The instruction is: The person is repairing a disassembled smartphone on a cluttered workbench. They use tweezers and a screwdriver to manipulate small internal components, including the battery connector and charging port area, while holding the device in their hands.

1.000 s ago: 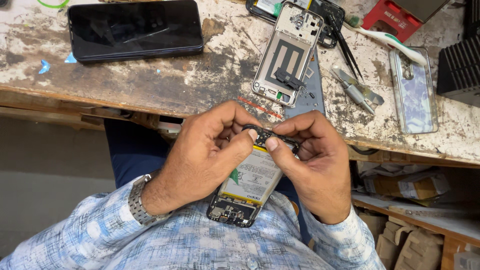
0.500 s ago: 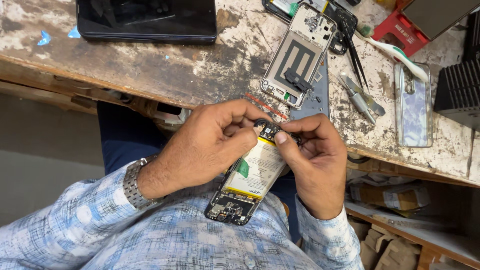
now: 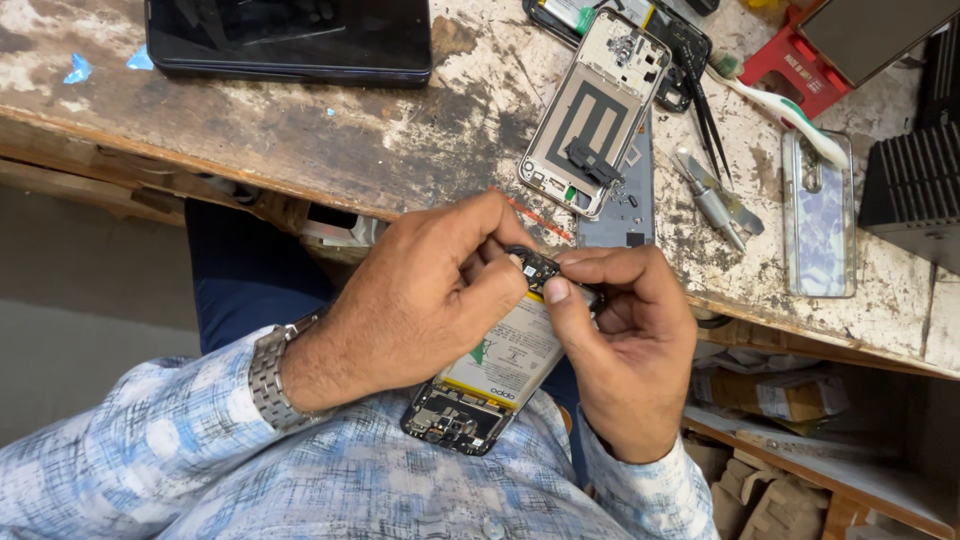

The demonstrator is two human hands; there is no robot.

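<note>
L hand (image 3: 420,300): thumb + fingers pinched on top end of opened phone (image 3: 490,375), same grip as 0.5 s ago.
R hand (image 3: 625,345): thumb + forefinger nipped on small dark part (image 3: 537,268) at that end.
Phone: in lap, below bench edge (image 3: 300,140), sits lower in view than before.
Bench: tablet (image 3: 290,38) slid up, now cut off at top; back cover frame (image 3: 590,110), clear case (image 3: 818,215) in place.

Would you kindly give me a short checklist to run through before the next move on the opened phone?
1. Left hand and right hand both grip the opened phone: ok.
2. Fingertips meet on the small black part at its top end: ok.
3. Battery sits flat in the phone: ok.
4. Whether the small part is loose or attached: cannot tell.
5. Tweezers and the spare frame lie on the worn bench: ok.
</note>
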